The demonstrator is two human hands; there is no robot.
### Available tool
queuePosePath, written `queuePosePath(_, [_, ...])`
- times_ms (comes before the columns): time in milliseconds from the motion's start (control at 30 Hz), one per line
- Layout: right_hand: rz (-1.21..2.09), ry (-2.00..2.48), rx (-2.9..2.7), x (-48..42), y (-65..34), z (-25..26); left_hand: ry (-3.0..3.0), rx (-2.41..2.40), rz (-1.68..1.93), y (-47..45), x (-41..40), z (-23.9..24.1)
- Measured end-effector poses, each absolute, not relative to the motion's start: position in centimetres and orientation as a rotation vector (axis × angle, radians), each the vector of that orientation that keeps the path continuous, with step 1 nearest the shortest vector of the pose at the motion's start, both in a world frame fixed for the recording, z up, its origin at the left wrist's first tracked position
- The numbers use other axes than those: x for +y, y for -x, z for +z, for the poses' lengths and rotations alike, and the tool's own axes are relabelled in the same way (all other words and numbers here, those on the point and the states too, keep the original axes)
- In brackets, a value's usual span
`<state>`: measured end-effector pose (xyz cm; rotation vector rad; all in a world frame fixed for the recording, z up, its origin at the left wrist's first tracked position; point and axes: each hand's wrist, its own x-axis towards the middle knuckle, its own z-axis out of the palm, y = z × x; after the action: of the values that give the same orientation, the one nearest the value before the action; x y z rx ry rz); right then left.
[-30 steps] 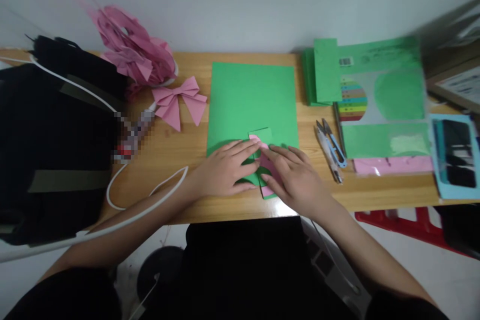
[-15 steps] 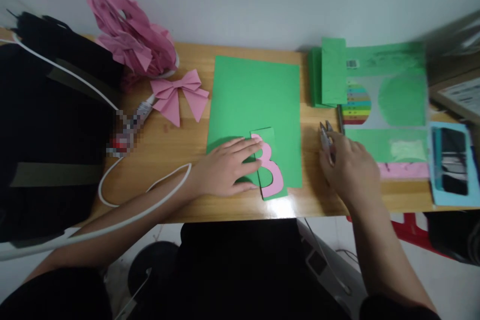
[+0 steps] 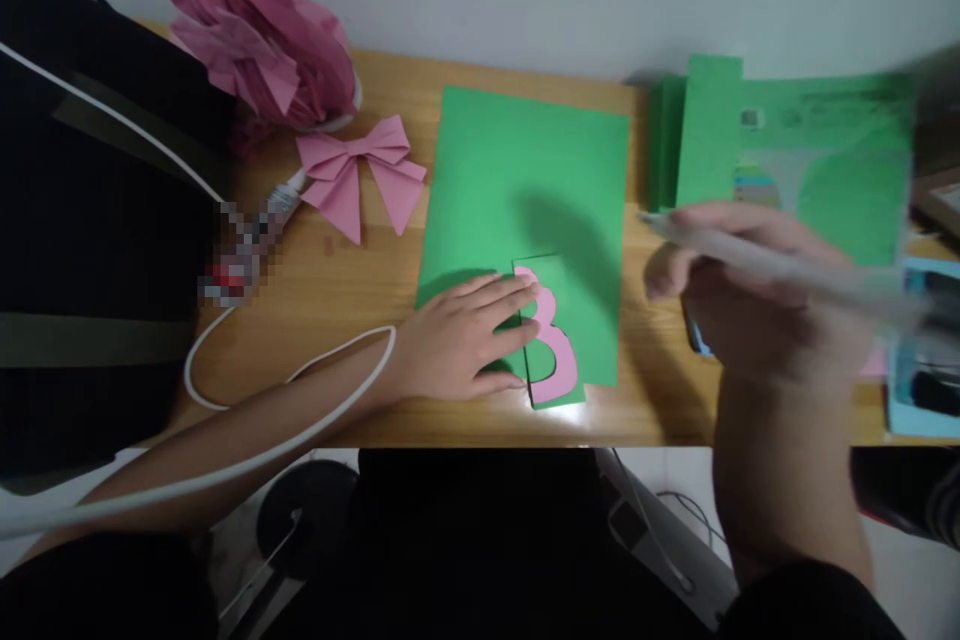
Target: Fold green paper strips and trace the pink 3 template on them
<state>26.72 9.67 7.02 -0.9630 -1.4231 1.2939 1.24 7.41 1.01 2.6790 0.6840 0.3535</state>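
My left hand [image 3: 465,335] lies flat with its fingers spread, fingertips resting on a pink paper cutout [image 3: 564,360]. The cutout sits on a small folded green card [image 3: 541,357], shaped like the right half of a figure. Beneath that card is a large sheet of green paper [image 3: 532,170]. Raised over the table on the right, my right hand [image 3: 772,310] is closed around a slim pale pen [image 3: 757,255], its tip pointing left. Motion blurs the pen and the hand, so finer details of the pen do not show.
A pink paper bow [image 3: 360,170] lies left of the sheet, near a tube [image 3: 259,235] and pink bundled paper [image 3: 247,40]. Folded green cards [image 3: 709,130] stand beside a green packet [image 3: 840,115]. A white cable [image 3: 337,410] crosses my left forearm. A black bag [image 3: 112,250] stands far left.
My right hand has lifted from the tabletop and moved right, with the pen now showing in its grip. My left hand stays on the cutout. The whole view has shifted slightly.
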Motion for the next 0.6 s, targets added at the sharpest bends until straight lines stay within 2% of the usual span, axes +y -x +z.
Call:
queuePosePath(67, [1.372,1.021,-1.408,11.1,-24.7,6.1,-2.671,0.703,0.335,-1.3,7.4,1.1])
queuePosePath(300, [1.295,1.176,-1.465,13.0,-20.9,2.1,-2.641,0.718,0.361,-1.4,7.2,1.0])
queuePosePath(500, [1.058,1.291,-1.486,12.6,-20.9,1.6,-2.608,0.736,0.429,-1.5,7.4,0.9])
queuePosePath(600, [1.053,1.347,-1.481,12.7,-20.9,1.6,-2.592,0.744,0.453,-1.6,7.4,0.9])
